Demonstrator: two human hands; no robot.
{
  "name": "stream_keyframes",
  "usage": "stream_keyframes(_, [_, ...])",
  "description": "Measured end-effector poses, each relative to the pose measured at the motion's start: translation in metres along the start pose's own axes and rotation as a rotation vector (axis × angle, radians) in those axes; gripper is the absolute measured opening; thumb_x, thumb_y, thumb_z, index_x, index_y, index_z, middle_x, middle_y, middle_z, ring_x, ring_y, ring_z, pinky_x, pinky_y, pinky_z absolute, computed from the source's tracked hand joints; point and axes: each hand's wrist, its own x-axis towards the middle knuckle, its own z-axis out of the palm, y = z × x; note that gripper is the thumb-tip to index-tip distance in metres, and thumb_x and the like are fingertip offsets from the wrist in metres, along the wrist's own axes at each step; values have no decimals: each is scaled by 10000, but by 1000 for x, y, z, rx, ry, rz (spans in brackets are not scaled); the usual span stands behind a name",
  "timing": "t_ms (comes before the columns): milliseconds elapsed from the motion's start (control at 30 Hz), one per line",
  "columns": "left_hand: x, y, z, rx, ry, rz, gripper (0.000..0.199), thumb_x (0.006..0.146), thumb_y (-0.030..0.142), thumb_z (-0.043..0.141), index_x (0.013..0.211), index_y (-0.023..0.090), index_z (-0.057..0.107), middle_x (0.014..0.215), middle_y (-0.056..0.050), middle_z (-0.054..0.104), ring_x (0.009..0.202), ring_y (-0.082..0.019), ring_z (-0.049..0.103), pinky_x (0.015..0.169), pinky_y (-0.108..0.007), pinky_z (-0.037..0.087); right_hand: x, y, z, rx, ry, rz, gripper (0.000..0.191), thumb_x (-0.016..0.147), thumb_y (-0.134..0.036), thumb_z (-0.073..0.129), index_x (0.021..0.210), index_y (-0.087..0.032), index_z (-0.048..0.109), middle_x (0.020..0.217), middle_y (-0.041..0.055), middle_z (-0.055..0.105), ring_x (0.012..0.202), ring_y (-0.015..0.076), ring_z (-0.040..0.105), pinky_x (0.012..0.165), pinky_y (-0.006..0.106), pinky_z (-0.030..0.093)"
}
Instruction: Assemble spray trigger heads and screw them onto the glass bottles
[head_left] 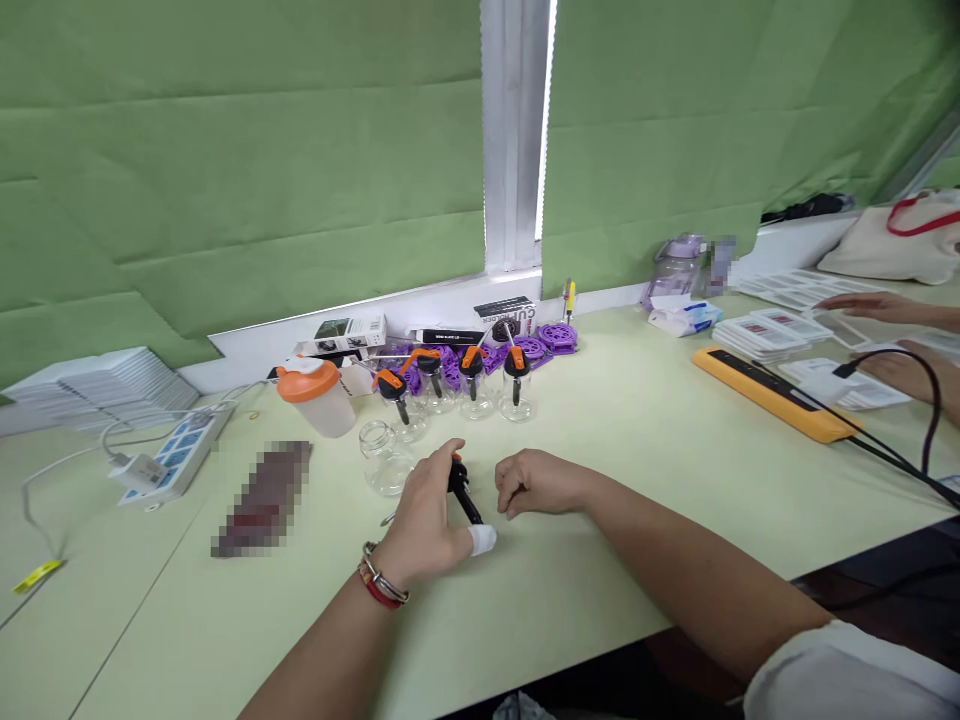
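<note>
My left hand [435,520], with a white wrap on its thumb, is closed round a black pump top [466,492] that has a bit of orange at its upper end. To the right of it my right hand [536,482] is over the table with its fingers curled together; what they hold, if anything, is hidden. An open glass jar [386,460] is just behind my left hand. Beyond it stand several glass jars with black and orange tops, among them one jar [517,385] at the right end of the group.
Purple parts [559,338] and boxes [351,332] lie along the wall. An orange-lidded cup [319,395] and a white power strip [180,455] are at the left. At the right are an orange power strip [772,395] and another person's hands [862,306] over plastic cases.
</note>
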Motion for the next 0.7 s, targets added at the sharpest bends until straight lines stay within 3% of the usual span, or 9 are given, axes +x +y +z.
stream_keyframes(267, [1,-1,-1,-28,-48,-58,880,567,341,732,1328,208,311,1096,-101,537,1002,-278,516,851,-430,431,1,-18,-2,-178,-16,81,90,716,-74,615,694,-157,642,798,7,641,701,114,530,643,223,374])
stream_keyframes(367, [1,-2,-2,-53,-83,-90,853,571,344,726,1314,215,326,1085,-95,536,972,-270,525,823,-411,439,-1,-18,2,52,125,130,55,773,-161,582,742,-159,627,679,-14,583,597,92,484,554,211,365])
stream_keyframes(467, [2,-2,-3,-94,-130,-103,820,583,335,715,1299,219,332,1065,-82,542,943,-257,535,802,-391,443,0,-18,9,448,230,129,166,796,-305,596,822,-147,642,609,-28,549,520,82,491,507,211,403])
stream_keyframes(567, [4,-2,-3,-130,-181,-110,807,578,312,716,1284,206,340,1040,-75,550,912,-245,541,782,-378,443,3,-21,16,728,227,72,265,723,-367,684,831,-125,672,620,-6,593,537,108,564,548,251,475])
stream_keyframes(700, [5,-1,-3,-167,-216,-118,809,562,314,731,1270,197,358,1026,-70,559,872,-227,544,743,-350,444,3,-28,18,800,212,39,234,708,-327,701,842,-135,690,647,0,618,562,116,592,595,272,510])
